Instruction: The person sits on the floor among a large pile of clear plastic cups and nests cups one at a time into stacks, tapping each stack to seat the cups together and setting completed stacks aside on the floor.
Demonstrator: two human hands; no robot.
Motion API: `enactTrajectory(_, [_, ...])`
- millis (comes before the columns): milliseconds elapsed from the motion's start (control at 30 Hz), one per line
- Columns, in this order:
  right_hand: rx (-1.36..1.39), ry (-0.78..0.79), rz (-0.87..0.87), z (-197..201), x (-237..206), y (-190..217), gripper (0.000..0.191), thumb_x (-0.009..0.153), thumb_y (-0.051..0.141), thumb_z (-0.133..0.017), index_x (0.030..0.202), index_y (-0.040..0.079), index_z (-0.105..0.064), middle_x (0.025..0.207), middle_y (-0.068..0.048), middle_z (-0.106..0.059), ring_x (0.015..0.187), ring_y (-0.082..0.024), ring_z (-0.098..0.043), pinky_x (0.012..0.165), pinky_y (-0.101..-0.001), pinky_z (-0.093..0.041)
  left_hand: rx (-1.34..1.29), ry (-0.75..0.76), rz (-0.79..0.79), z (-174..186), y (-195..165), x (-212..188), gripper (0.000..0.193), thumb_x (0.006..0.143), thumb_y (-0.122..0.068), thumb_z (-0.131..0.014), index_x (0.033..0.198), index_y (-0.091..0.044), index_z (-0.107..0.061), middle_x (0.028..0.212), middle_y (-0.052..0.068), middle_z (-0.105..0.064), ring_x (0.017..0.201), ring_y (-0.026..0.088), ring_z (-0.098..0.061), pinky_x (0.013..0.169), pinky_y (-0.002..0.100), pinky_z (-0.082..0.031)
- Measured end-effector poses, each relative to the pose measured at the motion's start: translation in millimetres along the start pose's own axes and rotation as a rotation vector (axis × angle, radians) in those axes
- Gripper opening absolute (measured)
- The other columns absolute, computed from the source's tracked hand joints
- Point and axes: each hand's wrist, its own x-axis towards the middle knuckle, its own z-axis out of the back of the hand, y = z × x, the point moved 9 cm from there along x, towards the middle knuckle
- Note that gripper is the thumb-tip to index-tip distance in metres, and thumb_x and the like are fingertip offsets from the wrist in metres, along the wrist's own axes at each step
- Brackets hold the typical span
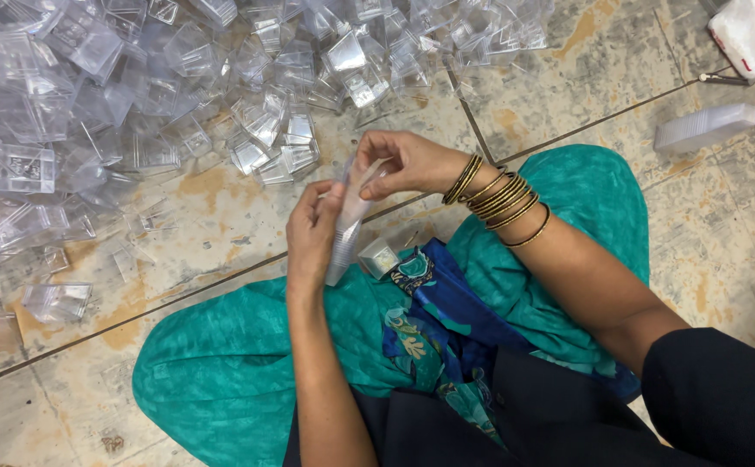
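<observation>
I sit on the floor in teal cloth. My left hand (312, 232) grips a stack of nested clear plastic cups (344, 233), held upright over my lap. My right hand (403, 162), several dark bangles on its wrist, pinches the top of that stack with its fingertips. One small clear cup (379, 257) lies on my lap just right of the stack. A large heap of loose clear plastic cups (178, 78) spreads over the floor ahead and to the left, a short reach from both hands.
A finished stack of clear cups (704, 127) lies on its side on the tiled floor (585, 78) at the right. A white plastic bag (754, 30) sits in the top right corner. A few stray cups (55, 300) lie at the left.
</observation>
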Motion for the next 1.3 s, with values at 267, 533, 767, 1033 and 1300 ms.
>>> enactTrajectory(267, [0.044, -0.083, -0.003, 12.1, 2.1, 0.7, 0.032, 0.092, 0.007, -0.073, 0.118, 0.003, -0.055, 0.116, -0.005, -0.069, 0.108, -0.015, -0.070, 0.091, -0.0334, -0.064, -0.205, 0.108, -0.003, -2.3, 6.4, 2.0, 0.039, 0.099, -0.034, -0.056, 0.116, -0.001, -0.067, 0.107, 0.001, -0.067, 0.087, 0.011, -0.062, 0.070, 0.026, -0.053])
enactTrajectory(533, [0.043, -0.076, -0.047, 13.3, -3.0, 9.1, 0.040, 0.095, 0.013, -0.070, 0.129, 0.003, -0.053, 0.123, -0.007, -0.068, 0.111, -0.015, -0.069, 0.090, -0.0344, -0.065, -0.113, 0.166, -0.059, -1.4, -3.5, -0.2, 0.046, 0.089, -0.023, -0.044, 0.120, 0.005, -0.064, 0.102, 0.011, -0.069, 0.096, 0.019, -0.062, 0.082, 0.030, -0.052])
enactTrajectory(767, [-0.088, -0.032, 0.043, 4.6, -0.7, 9.7, 0.045, 0.092, 0.018, -0.077, 0.127, 0.005, -0.053, 0.121, -0.004, -0.065, 0.110, -0.015, -0.069, 0.090, -0.0334, -0.063, -0.116, 0.036, 0.136, 4.9, 18.6, 0.2, 0.049, 0.092, -0.043, -0.045, 0.122, -0.005, -0.056, 0.096, 0.008, -0.060, 0.084, 0.019, -0.059, 0.072, 0.032, -0.050])
enactTrajectory(1033, [-0.363, 0.081, -0.134, -32.4, 2.5, -21.3, 0.049, 0.081, 0.028, -0.081, 0.119, 0.008, -0.056, 0.113, -0.001, -0.067, 0.094, -0.011, -0.072, 0.084, -0.0289, -0.060, -0.106, -0.033, 0.128, 2.8, 36.3, 2.0, 0.084, 0.095, -0.079, -0.027, 0.135, -0.007, -0.043, 0.113, 0.013, -0.059, 0.098, 0.019, -0.061, 0.088, 0.032, -0.051])
enactTrajectory(1300, [-0.138, -0.043, 0.056, -9.9, 0.8, 19.3, 0.077, 0.082, 0.007, -0.079, 0.146, 0.010, -0.035, 0.127, -0.010, -0.063, 0.101, -0.009, -0.062, 0.082, -0.0267, -0.056, -0.703, -0.083, 0.059, 22.1, 48.8, 5.1, 0.050, 0.104, -0.051, -0.053, 0.123, -0.004, -0.053, 0.113, 0.013, -0.057, 0.104, 0.024, -0.064, 0.088, 0.036, -0.055])
